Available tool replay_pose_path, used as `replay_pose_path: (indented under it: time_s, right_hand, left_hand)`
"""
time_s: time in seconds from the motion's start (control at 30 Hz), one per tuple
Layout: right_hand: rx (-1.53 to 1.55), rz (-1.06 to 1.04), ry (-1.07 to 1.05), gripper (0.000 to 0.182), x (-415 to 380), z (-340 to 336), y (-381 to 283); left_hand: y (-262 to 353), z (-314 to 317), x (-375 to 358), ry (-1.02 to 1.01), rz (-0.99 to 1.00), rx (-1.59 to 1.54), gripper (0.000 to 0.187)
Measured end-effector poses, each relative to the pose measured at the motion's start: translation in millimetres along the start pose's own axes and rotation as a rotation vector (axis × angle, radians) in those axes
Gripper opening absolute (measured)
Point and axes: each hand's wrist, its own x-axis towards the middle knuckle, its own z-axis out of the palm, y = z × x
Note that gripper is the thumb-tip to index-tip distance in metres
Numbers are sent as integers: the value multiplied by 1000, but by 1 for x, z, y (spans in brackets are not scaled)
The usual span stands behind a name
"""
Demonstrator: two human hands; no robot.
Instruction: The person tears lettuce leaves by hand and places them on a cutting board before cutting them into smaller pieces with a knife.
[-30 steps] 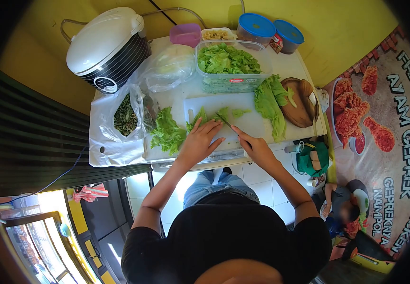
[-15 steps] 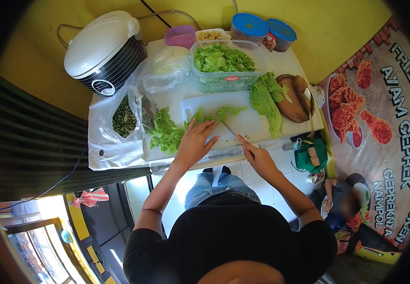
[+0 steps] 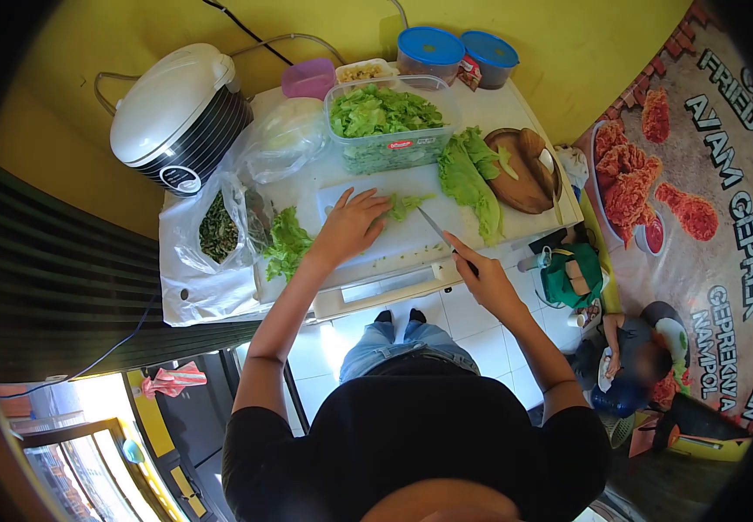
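Green chopped lettuce lies in a small loose pile at the centre of the frame, on a white cutting board dotted with tiny scraps along its lower edge. Just right of the pile is the knife, its blade slanting up and left with the tip near the pieces; the right hand grips its dark handle with curled fingers. The left hand is palm down over the board's left part, fingers spread and holding nothing visible; whether it presses on a leaf cannot be told. Left of that hand sits a frilly lettuce bunch, while long lettuce leaves lie to the right, against a brown wooden mortar. Above the board stands a clear plastic container heaped with cut lettuce. Along the top of the white table are a purple bowl and two blue-lidded tubs. A rice cooker fills the upper left, above an open plastic bag of dark leaves. At the lower right, another person is beside a fried-chicken banner.
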Motion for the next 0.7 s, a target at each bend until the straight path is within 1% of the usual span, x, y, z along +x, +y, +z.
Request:
replay_pose_path:
  time_s: [0.03,0.07,0.17,0.23,0.33,0.47,0.53,0.57,0.63,0.7]
  right_hand:
    - [24,12,5,46,0,0,-1]
    - [28,14,8,46,0,0,-2]
    - [119,59,-13,46,4,4,-7]
    - [252,61,-24,45,7,9,-12]
    - [274,34,-54,46,18,19,-15]
    - [259,-48,-44,46,29,26,-18]
    - [151,-124,-25,47,36,27,-12]
    - [150,-125,-28,47,41,29,-7]
    - [107,-223,-7,47,48,28,1]
    - [78,-212,-28,47,52,22,2]
  left_hand:
    - [-2,1,0,-60,9,82,35]
    - [-1,3,-3,-64,12,83,35]
    - [16,0,-9,-29,-7,125,36]
    - [24,7,-12,77,-56,162,37]
    - [27,12,-14,113,-86,124,40]
    - [32,12,-21,128,-113,162,43]
    - [38,9,-25,185,-98,213,45]
    - [38,9,-25,186,-102,213,45]
    - [38,11,-28,152,-89,126,45]
    - [37,14,-30,126,-106,155,45]
